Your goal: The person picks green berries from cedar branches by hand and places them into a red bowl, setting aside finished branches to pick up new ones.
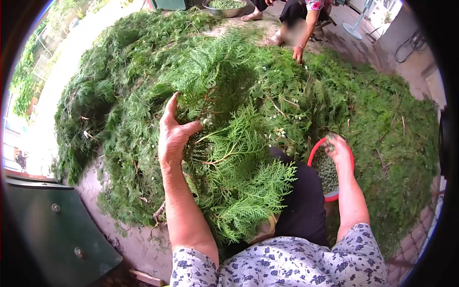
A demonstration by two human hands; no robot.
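Note:
My left hand [173,136] is wrapped round a leafy cypress branch [229,143], thumb to the right and fingers partly behind the foliage. Its flat green sprays spread over my lap. A few pale green cones show close to my thumb. Over on the right, my right hand [337,150] is curled above a red-rimmed bowl [351,165], with several small green cones between the fingers. Many more round green cones [325,174] lie inside the bowl, which stands beside my dark-trousered knee [303,198].
A large heap of cut cypress branches [119,86] surrounds me on the ground. Across it, another person's hand [298,53] reaches into the greenery. Near that person stands a metal basin [224,9] of green cones. A dark green panel [57,234] lies at lower left; a fan base [352,31] stands upper right.

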